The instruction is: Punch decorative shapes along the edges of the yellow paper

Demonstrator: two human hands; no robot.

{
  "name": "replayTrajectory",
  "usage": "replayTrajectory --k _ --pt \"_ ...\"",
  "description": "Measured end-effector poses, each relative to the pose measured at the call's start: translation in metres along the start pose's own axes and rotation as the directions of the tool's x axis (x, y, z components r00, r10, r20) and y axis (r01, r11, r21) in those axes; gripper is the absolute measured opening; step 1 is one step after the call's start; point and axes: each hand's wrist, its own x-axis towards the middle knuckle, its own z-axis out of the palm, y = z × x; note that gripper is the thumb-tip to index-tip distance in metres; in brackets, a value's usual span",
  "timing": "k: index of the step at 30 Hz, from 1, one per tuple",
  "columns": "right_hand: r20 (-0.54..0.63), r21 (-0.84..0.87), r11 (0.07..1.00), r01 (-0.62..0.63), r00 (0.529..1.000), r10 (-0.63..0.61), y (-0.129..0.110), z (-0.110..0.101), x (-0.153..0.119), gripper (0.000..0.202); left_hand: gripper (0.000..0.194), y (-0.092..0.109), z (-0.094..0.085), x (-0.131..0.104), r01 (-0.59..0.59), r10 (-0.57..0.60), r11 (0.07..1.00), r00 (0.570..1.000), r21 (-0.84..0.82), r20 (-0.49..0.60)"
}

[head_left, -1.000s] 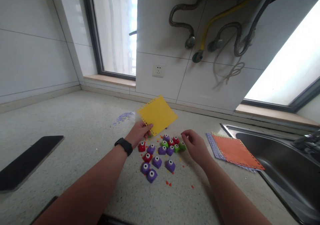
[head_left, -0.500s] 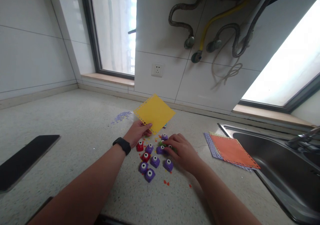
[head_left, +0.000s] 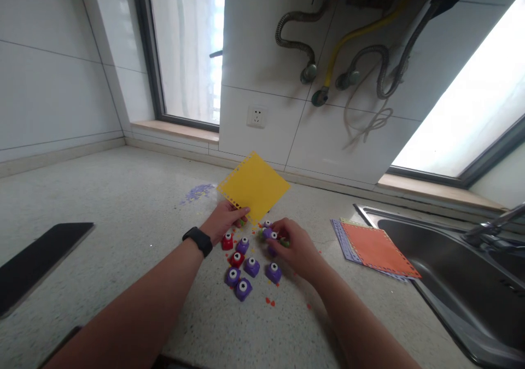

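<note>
My left hand (head_left: 227,218), with a black watch on its wrist, pinches a yellow sheet of paper (head_left: 255,186) by its near corner. Small punched holes line the sheet's left and lower edges, and it is tilted above the counter. Curled fingers of my right hand (head_left: 296,246) close round a purple craft punch (head_left: 273,238) with a white button; bits of green show at the fingers. Several more purple punches (head_left: 252,267) and two red punches (head_left: 237,258) stand between my arms.
Orange and purple punched sheets (head_left: 377,249) lie by the steel sink (head_left: 463,281) on the right. Purple paper bits (head_left: 197,193) are heaped at the back left. A black flat object (head_left: 43,262) rests at the left. Orange cut-outs (head_left: 269,302) are scattered on the counter (head_left: 143,210).
My right hand has lifted the purple punch slightly, and its fingers have closed more round it. My left hand still holds the yellow sheet, which has shifted little. The view has moved slightly.
</note>
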Motion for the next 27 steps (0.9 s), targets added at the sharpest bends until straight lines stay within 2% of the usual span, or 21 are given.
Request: replayTrajectory --k 2,5,9,12,16,19,22,27 --pt "-0.08 0.299 0.95 -0.089 0.99 0.118 0.005 -0.002 0.001 0.021 0.032 0.0 0.0 0.0 -0.003 0.003 1.0 1.0 0.004 -0.004" --pt "-0.154 0.638 0.764 -0.097 0.956 0.249 0.013 -0.008 0.001 0.033 0.033 0.001 0.0 -0.002 0.007 -0.007 1.0 1.0 -0.003 0.0" --pt "-0.224 0.84 0.543 -0.005 0.908 0.354 0.009 -0.022 0.001 0.037 0.031 0.002 0.003 -0.006 0.036 -0.035 0.999 0.999 -0.018 0.014" --pt "-0.306 0.886 0.448 0.119 0.877 0.372 -0.002 -0.033 0.001 0.042 0.027 0.005 0.005 -0.01 0.048 -0.047 0.999 0.999 -0.027 0.014" --pt "-0.345 0.903 0.386 0.187 0.85 0.397 -0.016 -0.045 0.0 0.042 0.026 0.008 0.007 -0.013 0.06 -0.06 0.998 0.998 -0.022 0.002" --pt "-0.386 0.897 0.361 0.253 0.847 0.366 -0.02 -0.047 -0.002 0.038 0.023 0.008 0.008 -0.015 0.067 -0.067 0.998 0.998 -0.014 -0.016" --pt "-0.419 0.872 0.395 0.288 0.857 0.3 -0.023 -0.043 -0.006 0.036 0.024 0.008 0.009 -0.017 0.083 -0.083 0.996 0.996 -0.014 -0.017" --pt "-0.495 0.808 0.468 0.358 0.843 0.21 -0.028 -0.036 -0.01 0.042 0.027 0.01 0.013 -0.02 0.108 -0.108 0.994 0.994 -0.026 -0.003"
